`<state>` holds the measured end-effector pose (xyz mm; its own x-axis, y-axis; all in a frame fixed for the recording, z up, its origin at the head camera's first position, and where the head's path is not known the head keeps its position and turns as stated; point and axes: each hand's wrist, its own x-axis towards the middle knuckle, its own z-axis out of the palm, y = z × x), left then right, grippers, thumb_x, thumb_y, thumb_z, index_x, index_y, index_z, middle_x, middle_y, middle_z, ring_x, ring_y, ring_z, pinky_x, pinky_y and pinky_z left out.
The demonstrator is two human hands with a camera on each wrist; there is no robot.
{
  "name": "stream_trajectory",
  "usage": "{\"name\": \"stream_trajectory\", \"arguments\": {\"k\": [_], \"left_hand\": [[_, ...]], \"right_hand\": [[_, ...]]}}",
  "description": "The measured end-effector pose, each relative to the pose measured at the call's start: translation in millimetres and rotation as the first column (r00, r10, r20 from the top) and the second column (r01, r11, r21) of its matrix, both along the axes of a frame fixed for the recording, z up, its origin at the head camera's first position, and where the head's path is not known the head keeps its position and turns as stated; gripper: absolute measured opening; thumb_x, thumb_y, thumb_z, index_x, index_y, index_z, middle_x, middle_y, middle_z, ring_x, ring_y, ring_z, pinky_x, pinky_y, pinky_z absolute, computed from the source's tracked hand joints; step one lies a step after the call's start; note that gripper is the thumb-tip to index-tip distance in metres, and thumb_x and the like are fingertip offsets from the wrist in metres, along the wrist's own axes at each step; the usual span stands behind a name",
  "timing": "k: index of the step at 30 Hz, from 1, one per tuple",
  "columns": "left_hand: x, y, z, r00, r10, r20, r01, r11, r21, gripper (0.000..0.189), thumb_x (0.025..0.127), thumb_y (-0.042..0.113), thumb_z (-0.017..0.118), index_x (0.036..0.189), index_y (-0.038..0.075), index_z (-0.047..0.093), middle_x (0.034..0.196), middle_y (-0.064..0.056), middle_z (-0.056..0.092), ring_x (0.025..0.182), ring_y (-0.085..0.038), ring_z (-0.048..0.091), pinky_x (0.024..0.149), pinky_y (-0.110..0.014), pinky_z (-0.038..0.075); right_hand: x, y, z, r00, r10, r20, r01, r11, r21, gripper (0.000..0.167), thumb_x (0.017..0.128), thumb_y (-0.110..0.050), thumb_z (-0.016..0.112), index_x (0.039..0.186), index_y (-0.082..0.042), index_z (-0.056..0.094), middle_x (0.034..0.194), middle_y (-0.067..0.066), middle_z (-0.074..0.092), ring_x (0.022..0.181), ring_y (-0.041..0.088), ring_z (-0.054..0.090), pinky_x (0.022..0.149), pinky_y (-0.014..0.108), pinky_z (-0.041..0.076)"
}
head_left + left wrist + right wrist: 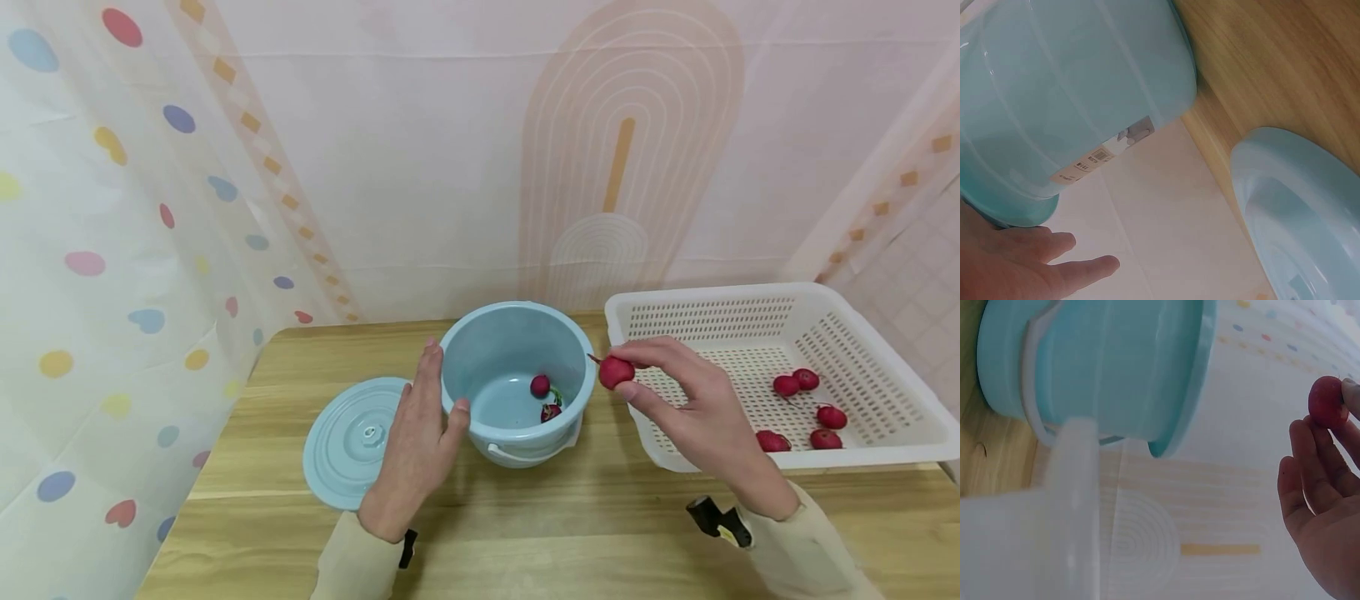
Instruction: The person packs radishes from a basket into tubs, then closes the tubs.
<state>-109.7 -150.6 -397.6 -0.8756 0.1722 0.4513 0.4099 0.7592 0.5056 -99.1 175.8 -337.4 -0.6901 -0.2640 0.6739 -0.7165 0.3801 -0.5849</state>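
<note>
Between thumb and fingers my right hand pinches a red radish, its thin root pointing at the bucket rim. The right wrist view shows the same radish held at the fingertips, higher than the bucket's rim. A light blue bucket stands in the middle of the table, with two radishes at its bottom. My left hand is at the bucket's left rim, its fingers straight and the thumb over the near edge. In the left wrist view these fingers extend beside the rim.
A white perforated basket stands at the right, holding several radishes. Left of the bucket, the blue lid lies on the wooden table, partly behind my left hand. The bucket's white handle hangs at its front. A patterned curtain rises behind.
</note>
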Motion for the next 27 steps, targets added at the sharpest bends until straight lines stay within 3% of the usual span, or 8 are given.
{"name": "stream_trajectory", "arguments": {"k": [10, 13, 18, 22, 27], "left_hand": [[1.5, 0.7, 1.3, 1.000, 0.014, 0.021, -0.013, 1.000, -0.016, 0.072, 0.106, 0.041, 0.043, 0.164, 0.004, 0.020, 0.171, -0.014, 0.022, 0.154, -0.032, 0.030, 0.115, -0.070, 0.028], [1.3, 0.9, 1.7, 1.000, 0.017, 0.021, -0.017, 1.000, -0.022, 0.073, 0.106, 0.041, 0.044, 0.164, 0.004, 0.020, 0.171, -0.014, 0.022, 0.154, -0.032, 0.030, 0.115, -0.070, 0.028], [1.5, 1.0, 2.1, 1.000, 0.019, 0.020, -0.019, 0.999, -0.026, 0.072, 0.106, 0.041, 0.044, 0.164, 0.003, 0.021, 0.170, -0.014, 0.023, 0.153, -0.032, 0.030, 0.115, -0.069, 0.029], [1.4, 1.2, 2.1, 1.000, 0.022, 0.019, -0.021, 0.999, -0.029, 0.073, 0.106, 0.042, 0.044, 0.164, 0.003, 0.021, 0.170, -0.014, 0.023, 0.153, -0.032, 0.031, 0.115, -0.069, 0.030], [1.5, 1.0, 2.0, 0.999, 0.024, 0.022, -0.024, 0.999, -0.027, 0.073, 0.106, 0.042, 0.044, 0.164, 0.003, 0.022, 0.171, -0.012, 0.022, 0.153, -0.032, 0.031, 0.115, -0.069, 0.030]], "right_hand": [[-12.3, -27.5, -8.0, 0.993, 0.113, -0.021, -0.112, 0.992, 0.058, 0.049, 0.079, 0.007, 0.084, 0.122, -0.012, 0.073, 0.118, 0.000, 0.072, 0.111, 0.014, 0.065, 0.099, 0.020, 0.049], [-17.9, -34.5, -12.2, 0.989, 0.138, -0.062, -0.133, 0.988, 0.081, 0.038, 0.085, -0.004, 0.083, 0.122, -0.010, 0.074, 0.118, 0.001, 0.072, 0.110, 0.017, 0.067, 0.099, 0.018, 0.048], [-24.1, -43.5, -18.1, 0.988, 0.136, -0.076, -0.124, 0.981, 0.149, 0.033, 0.088, -0.014, 0.082, 0.120, -0.010, 0.075, 0.120, 0.002, 0.071, 0.110, 0.020, 0.068, 0.092, 0.020, 0.051], [-27.4, -49.6, -21.1, 0.992, 0.115, -0.060, -0.100, 0.973, 0.210, 0.039, 0.081, -0.007, 0.086, 0.119, -0.010, 0.076, 0.120, 0.003, 0.072, 0.111, 0.021, 0.068, 0.087, 0.033, 0.057], [-31.1, -54.0, -24.4, 0.994, 0.081, -0.072, -0.058, 0.959, 0.278, 0.037, 0.083, -0.011, 0.087, 0.118, -0.010, 0.076, 0.118, 0.004, 0.073, 0.110, 0.023, 0.069, 0.090, 0.043, 0.058]]}}
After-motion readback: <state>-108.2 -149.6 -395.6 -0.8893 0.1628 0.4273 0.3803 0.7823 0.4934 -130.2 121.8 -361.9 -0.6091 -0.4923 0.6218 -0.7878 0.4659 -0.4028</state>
